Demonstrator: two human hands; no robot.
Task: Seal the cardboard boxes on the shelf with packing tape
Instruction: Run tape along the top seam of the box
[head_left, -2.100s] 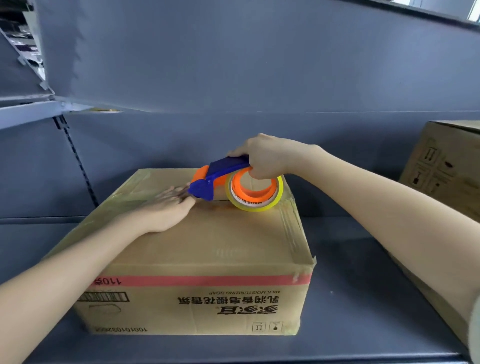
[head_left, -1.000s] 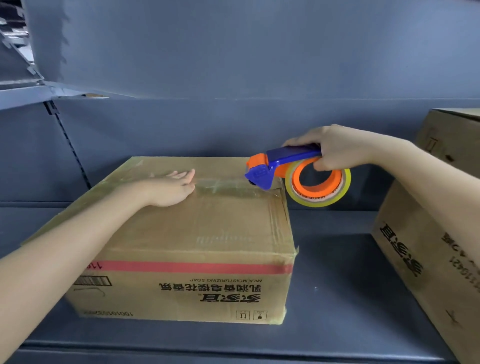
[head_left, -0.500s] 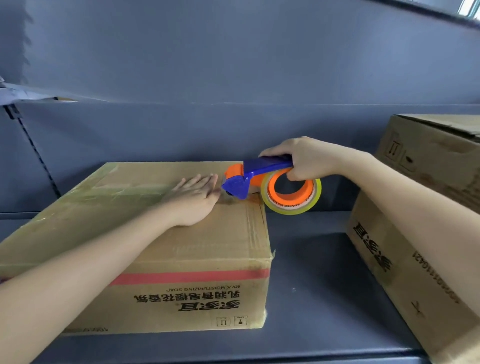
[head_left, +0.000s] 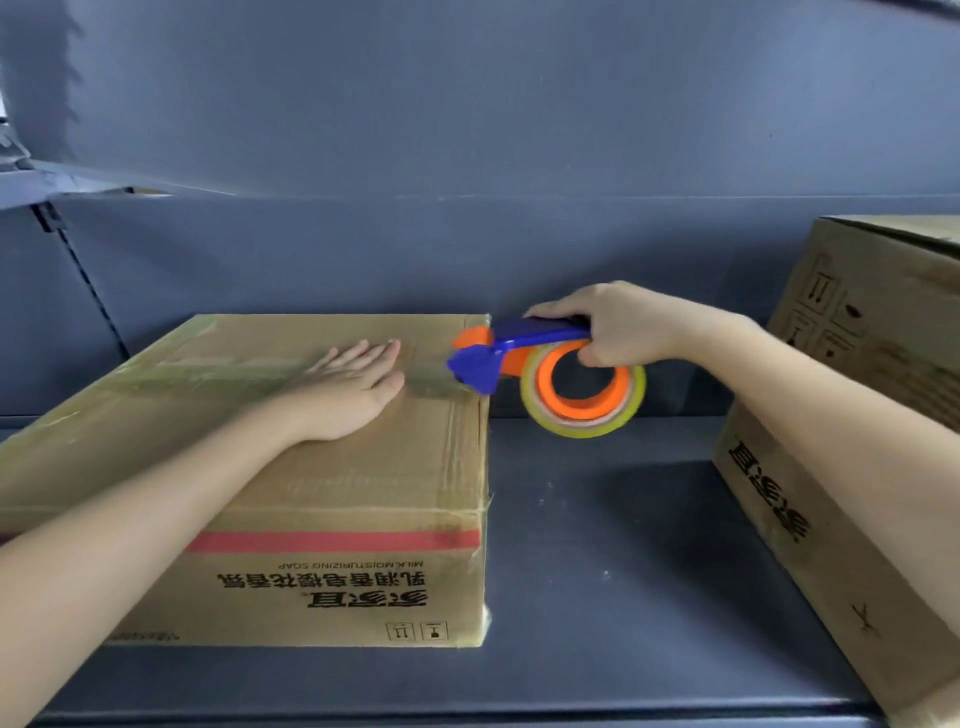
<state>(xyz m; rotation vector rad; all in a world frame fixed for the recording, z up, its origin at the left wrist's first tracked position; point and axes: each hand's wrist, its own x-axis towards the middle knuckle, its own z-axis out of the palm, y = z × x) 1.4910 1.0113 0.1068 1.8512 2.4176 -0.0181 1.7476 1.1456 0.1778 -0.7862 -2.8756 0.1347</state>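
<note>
Our right hand (head_left: 618, 325) grips the tape dispenser (head_left: 524, 364); our flat left hand (head_left: 348, 387) presses the box (head_left: 363, 467). The tape (head_left: 584, 400) looks thin and clingy, so we hold the handle

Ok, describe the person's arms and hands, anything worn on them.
The left hand and the right hand are bare: no gloves, no rings that show. The left forearm and right forearm are bare too: no sleeve, watch or bracelet up to the picture's edge.
</note>
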